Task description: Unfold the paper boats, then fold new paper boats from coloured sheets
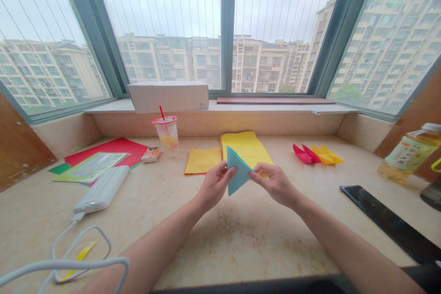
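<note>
The left hand (216,185) and right hand (275,184) pinch a crisp folded blue paper triangle (238,170) between their fingers, holding it above the smooth marble bench (241,257), just before flat yellow paper (246,147).

Folded paper (238,171): plain teal, unpatterned. Loose paper sheets (245,146): solid yellow. Card sheet (112,148): red — drinking straw (161,112): red — power bank (99,188): white.

Nothing readable; bottle label (408,158) too blurred.
</note>
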A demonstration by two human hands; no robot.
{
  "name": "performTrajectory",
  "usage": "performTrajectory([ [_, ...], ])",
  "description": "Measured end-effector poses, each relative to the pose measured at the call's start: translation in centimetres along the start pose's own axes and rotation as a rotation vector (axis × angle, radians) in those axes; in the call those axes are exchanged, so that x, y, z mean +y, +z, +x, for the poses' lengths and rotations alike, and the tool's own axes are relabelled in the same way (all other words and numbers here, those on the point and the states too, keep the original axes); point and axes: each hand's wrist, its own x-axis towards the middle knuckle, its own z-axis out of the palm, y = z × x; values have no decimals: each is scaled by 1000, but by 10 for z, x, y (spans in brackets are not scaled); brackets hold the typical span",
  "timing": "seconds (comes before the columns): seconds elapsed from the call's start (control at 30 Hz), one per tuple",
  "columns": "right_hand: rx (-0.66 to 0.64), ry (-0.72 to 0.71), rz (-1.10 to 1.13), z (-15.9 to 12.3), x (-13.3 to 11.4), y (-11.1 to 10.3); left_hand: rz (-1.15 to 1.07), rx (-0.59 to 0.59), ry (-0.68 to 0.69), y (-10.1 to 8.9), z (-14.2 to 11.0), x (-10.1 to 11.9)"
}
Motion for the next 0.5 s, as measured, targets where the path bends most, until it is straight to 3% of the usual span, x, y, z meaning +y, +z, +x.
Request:
performTrajectory([
  [0.2,14,-21,11,-2,-2,4,-108,-28,-44,1,1,2],
  [0.4,92,-101,-116,-1,0,7,127,246,6,0,1,-4],
  [0.5,96,-141,-143,-2,0,7,217,244,7,-2,2,-4],
])
